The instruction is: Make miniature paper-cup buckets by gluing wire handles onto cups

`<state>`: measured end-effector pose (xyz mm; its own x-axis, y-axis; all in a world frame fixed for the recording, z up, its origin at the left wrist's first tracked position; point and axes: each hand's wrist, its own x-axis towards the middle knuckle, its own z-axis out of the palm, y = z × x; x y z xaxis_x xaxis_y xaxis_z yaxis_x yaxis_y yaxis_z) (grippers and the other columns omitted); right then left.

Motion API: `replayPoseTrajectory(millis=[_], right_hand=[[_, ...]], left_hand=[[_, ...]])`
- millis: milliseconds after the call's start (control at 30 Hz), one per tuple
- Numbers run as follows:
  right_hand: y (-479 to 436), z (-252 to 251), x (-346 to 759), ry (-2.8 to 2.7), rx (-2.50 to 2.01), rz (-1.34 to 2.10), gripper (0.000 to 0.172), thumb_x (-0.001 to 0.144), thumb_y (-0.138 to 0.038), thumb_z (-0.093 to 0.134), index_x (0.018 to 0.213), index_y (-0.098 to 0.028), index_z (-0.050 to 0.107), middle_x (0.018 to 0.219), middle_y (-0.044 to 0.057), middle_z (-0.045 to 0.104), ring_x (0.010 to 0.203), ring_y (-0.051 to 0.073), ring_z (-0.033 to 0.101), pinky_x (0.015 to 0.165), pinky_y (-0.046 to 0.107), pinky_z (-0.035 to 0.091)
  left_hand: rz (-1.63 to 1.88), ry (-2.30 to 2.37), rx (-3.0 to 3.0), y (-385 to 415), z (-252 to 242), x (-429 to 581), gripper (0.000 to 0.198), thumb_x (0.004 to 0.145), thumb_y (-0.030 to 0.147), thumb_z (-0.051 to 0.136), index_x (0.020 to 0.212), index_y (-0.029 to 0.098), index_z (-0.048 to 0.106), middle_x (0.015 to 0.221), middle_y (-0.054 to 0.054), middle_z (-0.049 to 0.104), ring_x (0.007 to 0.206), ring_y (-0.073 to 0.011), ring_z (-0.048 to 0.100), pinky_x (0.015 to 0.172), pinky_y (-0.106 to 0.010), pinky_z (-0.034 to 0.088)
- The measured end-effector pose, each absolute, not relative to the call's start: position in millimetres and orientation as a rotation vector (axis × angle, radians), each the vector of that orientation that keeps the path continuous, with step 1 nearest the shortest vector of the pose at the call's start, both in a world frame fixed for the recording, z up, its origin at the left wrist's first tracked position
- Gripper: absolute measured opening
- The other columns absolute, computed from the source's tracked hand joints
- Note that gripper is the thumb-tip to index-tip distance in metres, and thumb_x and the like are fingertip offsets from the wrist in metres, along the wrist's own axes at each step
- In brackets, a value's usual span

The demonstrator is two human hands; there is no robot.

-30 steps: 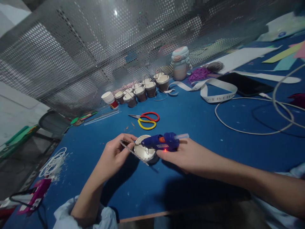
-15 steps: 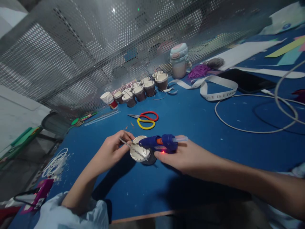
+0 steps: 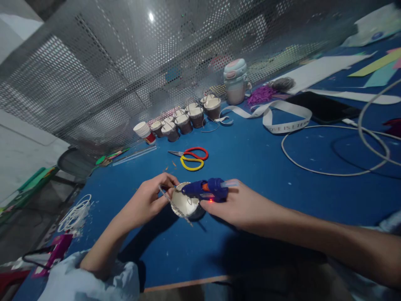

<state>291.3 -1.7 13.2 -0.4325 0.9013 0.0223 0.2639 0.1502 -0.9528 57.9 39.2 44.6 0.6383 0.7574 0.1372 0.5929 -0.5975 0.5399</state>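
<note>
A small paper cup with a white inside and a dark outer wall stands tilted on the table, its rim uneven. My left hand is closed at the cup's left rim, with a thin grey cord pinched in its fingers. The cord runs along the near side of the rim, its free end sticking out past the cup. My right hand grips a blue hot glue gun with a red light on. The gun's nozzle is at the far left rim, close to my left fingertips; whether it touches cannot be seen.
Scissors with red and yellow handles lie beyond the cup. Several finished-looking cups, stacked paper cups and a bottle line the mesh panel. Ribbon, a phone and a looped cable lie right.
The grey cord has shifted from across the cup's opening toward its near rim. The glue gun and my right hand have moved slightly left. The cup's opening shows more.
</note>
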Motion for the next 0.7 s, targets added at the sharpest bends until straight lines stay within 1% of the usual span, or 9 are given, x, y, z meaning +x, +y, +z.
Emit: replayPoseTrajectory(millis=[100, 200, 300, 467, 700], right_hand=[[-0.1, 13.7, 290.9, -1.802, -1.111, 1.298, 0.016, 0.079, -0.025, 0.056, 0.067, -0.017, 0.062, 0.057, 0.000, 0.055, 0.061, 0.014, 0.048, 0.054, 0.022, 0.036], [1.0, 12.5, 289.9, -1.800, -1.121, 1.293, 0.016, 0.080, -0.026, 0.056, 0.070, -0.017, 0.065, 0.058, 0.000, 0.058, 0.062, 0.014, 0.050, 0.055, 0.022, 0.037], [1.1, 10.1, 288.2, -1.805, -1.117, 1.311, 0.016, 0.080, -0.026, 0.056, 0.070, -0.017, 0.064, 0.060, 0.000, 0.058, 0.060, 0.013, 0.048, 0.054, 0.022, 0.037], [-0.6, 7.8, 286.4, -1.780, -1.157, 1.320, 0.016, 0.080, -0.025, 0.056, 0.067, -0.017, 0.061, 0.058, -0.002, 0.054, 0.056, 0.010, 0.041, 0.051, 0.021, 0.033], [0.6, 7.4, 287.8, -1.782, -1.131, 1.338, 0.015, 0.080, -0.027, 0.057, 0.072, -0.017, 0.064, 0.058, -0.001, 0.055, 0.058, 0.011, 0.042, 0.051, 0.022, 0.032]], left_hand=[[0.511, 1.053, 2.399, 39.9, 42.7, 57.3, 0.014, 0.092, 0.026, 0.049, 0.081, 0.018, 0.053, 0.095, -0.011, 0.067, 0.081, -0.0157, 0.062, 0.071, -0.028, 0.051], [0.514, 1.041, 2.402, 40.9, 41.2, 56.4, 0.014, 0.092, 0.026, 0.049, 0.081, 0.018, 0.053, 0.095, -0.011, 0.066, 0.081, -0.0159, 0.062, 0.071, -0.028, 0.051], [0.513, 1.019, 2.413, 42.0, 40.5, 55.6, 0.014, 0.092, 0.025, 0.048, 0.081, 0.018, 0.053, 0.095, -0.010, 0.066, 0.082, -0.0159, 0.062, 0.070, -0.027, 0.050], [0.506, 0.993, 2.443, 43.0, 39.6, 53.8, 0.011, 0.092, 0.022, 0.049, 0.082, 0.019, 0.052, 0.095, -0.008, 0.065, 0.082, -0.0153, 0.061, 0.071, -0.027, 0.049], [0.495, 0.956, 2.470, 43.5, 37.6, 50.7, 0.008, 0.092, 0.017, 0.049, 0.084, 0.019, 0.051, 0.097, -0.006, 0.063, 0.083, -0.0129, 0.060, 0.073, -0.024, 0.048]])
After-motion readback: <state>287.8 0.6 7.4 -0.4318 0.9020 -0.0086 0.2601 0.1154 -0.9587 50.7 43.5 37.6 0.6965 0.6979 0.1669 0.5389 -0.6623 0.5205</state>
